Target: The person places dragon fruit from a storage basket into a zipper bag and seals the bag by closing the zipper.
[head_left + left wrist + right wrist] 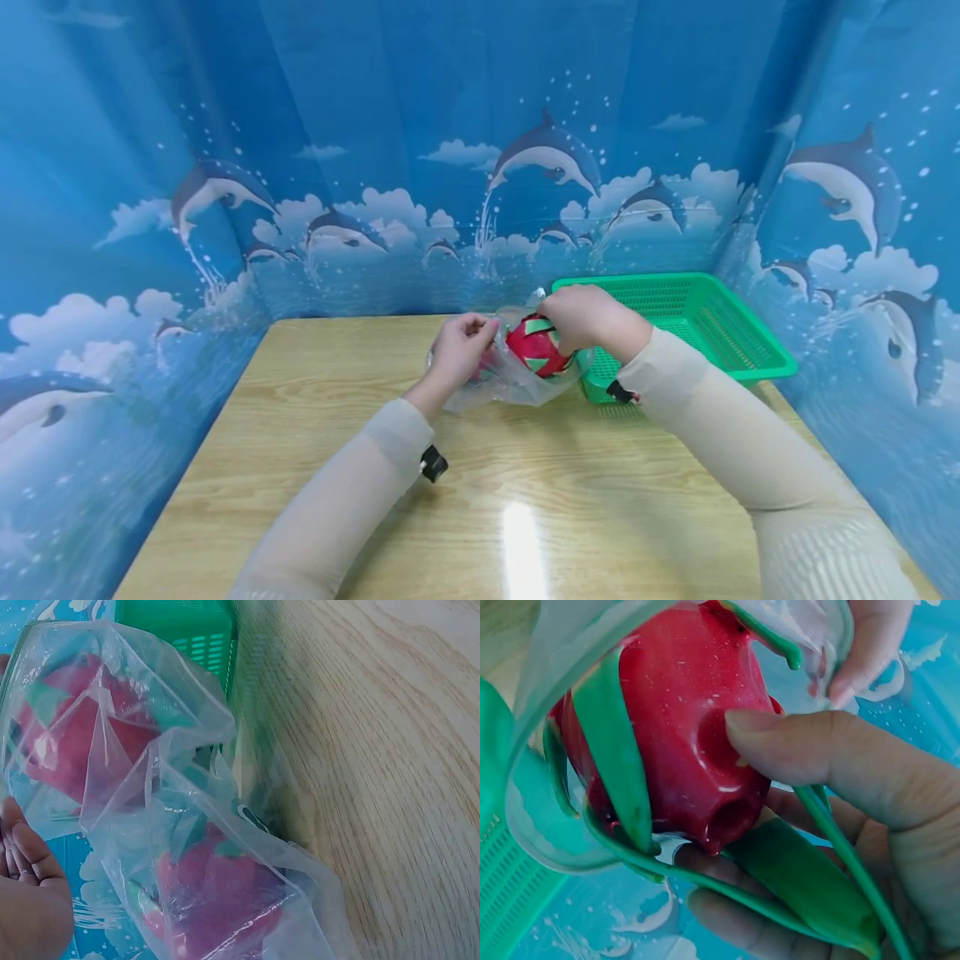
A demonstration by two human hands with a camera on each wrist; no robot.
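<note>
Two glossy red dragon fruits w/ green leafy scales [536, 346] are in 1 clear, thin plastic bag [517, 392] at the pale wood-grain table [315, 433] (can't tell if bag touches it): the deeper fruit [217, 907] is fully inside, the other's at the bag's mouth w/ its tip sticking out. R hand [592, 321] grips that tip btwn thumb & fingers; L hand [457, 346] pinches the bag's edge. Green perforated plastic basket, rectangular w/ a wide rim [757, 342], is just beside the bag, partly behind R hand & wrist.
</note>
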